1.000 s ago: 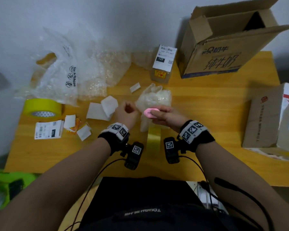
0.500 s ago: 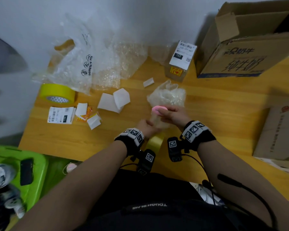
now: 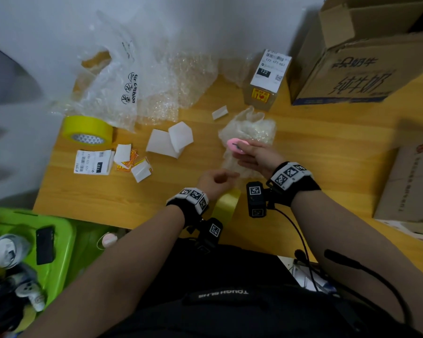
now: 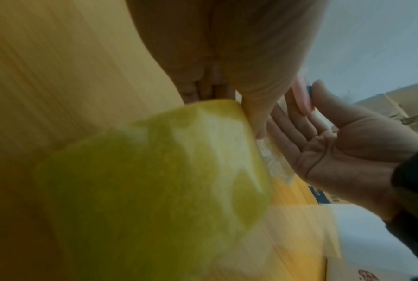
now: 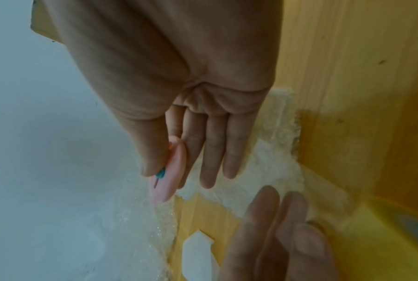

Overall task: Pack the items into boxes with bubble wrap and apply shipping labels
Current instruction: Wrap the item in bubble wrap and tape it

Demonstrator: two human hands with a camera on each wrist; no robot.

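Note:
A bubble-wrapped bundle [image 3: 250, 129] lies mid-table. My right hand [image 3: 239, 148] rests over it and pinches a small pink cutter [image 3: 233, 145] between thumb and index finger; in the right wrist view the cutter [image 5: 169, 171] stands out past the thumb while the other fingers lie straight above the bubble wrap [image 5: 273, 161]. My left hand [image 3: 224, 178] sits just in front of the bundle, curled, pinching the end of a yellow tape strip [image 3: 226, 206]. In the left wrist view the tape strip [image 4: 179, 171] runs from the thumb back toward the wrist.
A yellow tape roll [image 3: 88, 130], a shipping label sheet [image 3: 93, 162] and white backing papers [image 3: 169, 142] lie at the left. Loose bubble wrap [image 3: 144, 81] is heaped behind. A small labelled box [image 3: 266, 79], an open carton [image 3: 364, 57] and a closed carton [image 3: 410, 184] stand to the right.
My left hand has drawn back from the bundle toward me with the yellow tape strip. The right hand has stayed on the bundle with the pink cutter. The head view has swung left.

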